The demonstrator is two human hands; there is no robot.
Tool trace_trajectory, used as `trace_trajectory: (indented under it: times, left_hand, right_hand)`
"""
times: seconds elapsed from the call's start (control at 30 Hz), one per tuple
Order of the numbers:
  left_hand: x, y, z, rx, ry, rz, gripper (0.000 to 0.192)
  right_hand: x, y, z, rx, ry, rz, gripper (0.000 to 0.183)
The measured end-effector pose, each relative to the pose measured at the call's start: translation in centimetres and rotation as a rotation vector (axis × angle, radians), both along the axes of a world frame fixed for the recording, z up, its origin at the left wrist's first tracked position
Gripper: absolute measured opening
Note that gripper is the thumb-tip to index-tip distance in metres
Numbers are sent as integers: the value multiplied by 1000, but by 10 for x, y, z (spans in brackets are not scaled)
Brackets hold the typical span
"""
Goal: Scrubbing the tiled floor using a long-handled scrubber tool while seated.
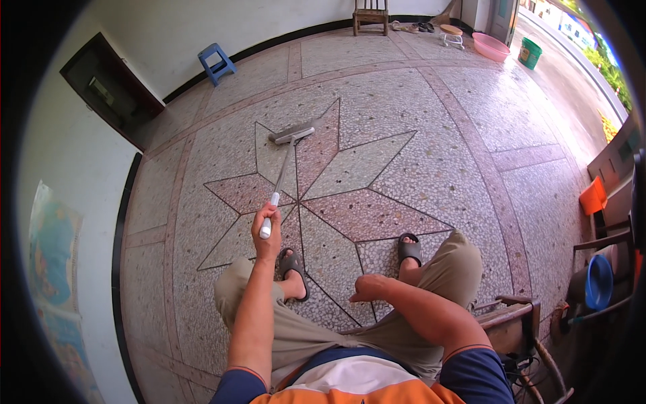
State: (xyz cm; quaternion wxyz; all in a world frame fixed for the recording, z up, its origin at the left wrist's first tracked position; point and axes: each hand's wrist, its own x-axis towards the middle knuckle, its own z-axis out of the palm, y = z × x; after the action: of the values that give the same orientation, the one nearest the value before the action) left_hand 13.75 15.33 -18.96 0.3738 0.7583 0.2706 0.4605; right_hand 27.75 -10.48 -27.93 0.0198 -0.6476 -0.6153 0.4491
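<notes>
My left hand (266,230) is shut around the white grip of a long-handled cleaning tool (286,164). Its metal shaft runs away from me to a white crossbar head (295,135) with a greyish strip along it. That head is at or just above the terrazzo floor (383,106), over the star pattern (358,171); contact cannot be made out. Between my knees hangs my right hand (371,289), its fingers curled and nothing visible in it. The right forearm lies by my thigh. Both feet, in dark slippers (409,248), rest on the floor.
A blue plastic stool (217,63) stands by the far-left wall. Along the back are a wooden chair (371,17), shoes, a small round stool (451,35), a pink basin (490,47) and a green bucket (530,52). At right are an orange container (593,196) and a blue basin (599,282).
</notes>
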Motion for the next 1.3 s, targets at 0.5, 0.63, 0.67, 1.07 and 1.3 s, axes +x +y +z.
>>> trace_trajectory:
  times: [0.5,0.63,0.67,1.07,1.3]
  left_hand:
    - [-117,-137,130,160,-166,-137,34]
    - [-125,-160,176,92,-424,-181,42]
    - [-126,-164,183,84,-515,-182,44]
    - [-68,-142,167,95,-456,-185,45]
    - [-22,-100,121,83,-335,-253,34]
  right_hand:
    - [-1,-5,2,9,-36,0,53]
    - [-1,-5,-5,-37,-32,-13,55]
    - [-1,-5,-5,-39,-33,-14,55]
    - [-1,-5,-1,-36,-38,25,54]
    - [-1,-5,0,-4,-51,14,49]
